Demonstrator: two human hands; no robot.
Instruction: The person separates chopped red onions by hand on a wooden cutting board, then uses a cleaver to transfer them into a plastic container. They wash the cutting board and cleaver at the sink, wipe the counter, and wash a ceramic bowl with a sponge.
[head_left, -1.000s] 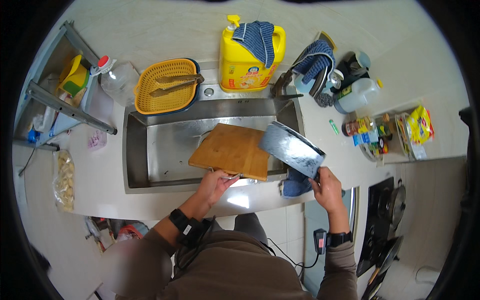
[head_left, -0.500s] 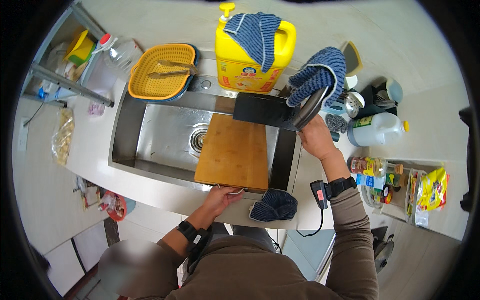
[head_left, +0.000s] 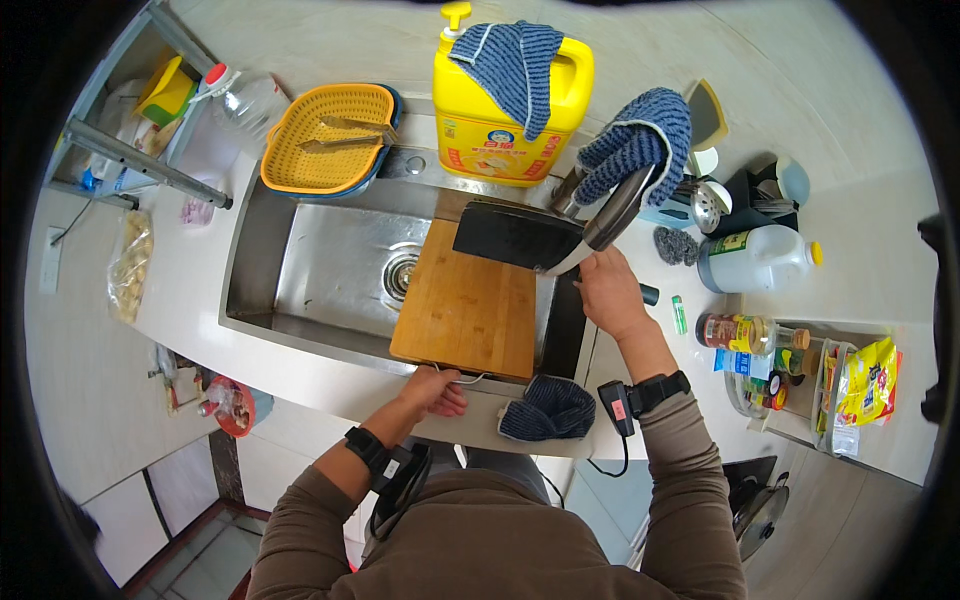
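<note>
A wooden cutting board [head_left: 465,310] lies across the right part of the steel sink [head_left: 335,262], its near end at the sink's front rim. At that end my left hand [head_left: 438,390] is closed around the board's thin loop handle. My right hand [head_left: 614,295] is closed on a cleaver whose wide dark blade [head_left: 512,235] hangs over the board's far right part. The faucet [head_left: 617,208], draped with a blue striped cloth [head_left: 640,140], partly hides the cleaver's handle end.
A yellow jug [head_left: 490,150] with another blue cloth stands behind the sink. Tongs rest in a yellow basket [head_left: 310,160] at the back left. A folded dark cloth [head_left: 547,408] lies at the front edge. A white jug [head_left: 762,258] and several jars stand right.
My right hand and the cleaver have moved left and toward me. My left hand has turned slightly at the board's handle, its fingers more curled. The board has stayed put.
</note>
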